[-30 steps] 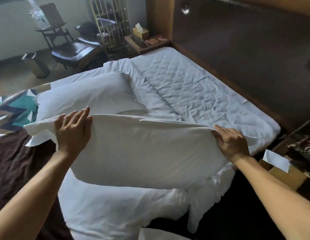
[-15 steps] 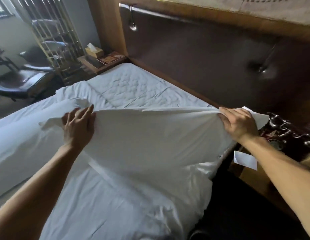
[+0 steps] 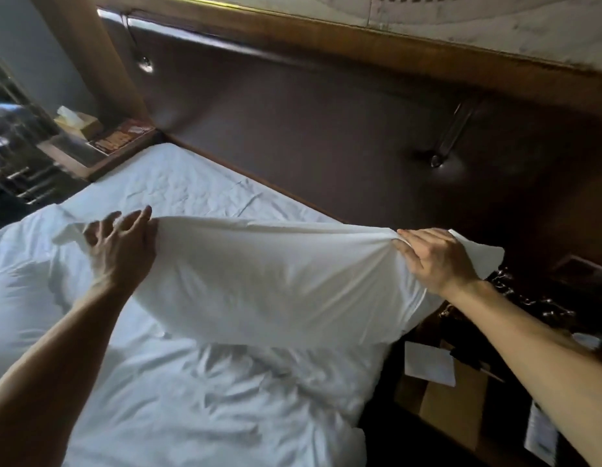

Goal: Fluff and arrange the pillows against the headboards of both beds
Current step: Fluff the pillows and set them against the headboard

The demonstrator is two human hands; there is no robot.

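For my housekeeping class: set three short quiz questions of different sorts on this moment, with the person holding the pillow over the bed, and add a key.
1. True or false: the pillow already leans against the headboard.
2. Multiple choice: where do the left hand and right hand grip the pillow? A) both at one end; B) one at each end of its top edge; C) underneath its middle.
3. Fill in: the tissue box stands on the shelf at the bed's ___ side, as the person sees it.

Key: 1 false, it is held up, short of the headboard; 2 B; 3 left.
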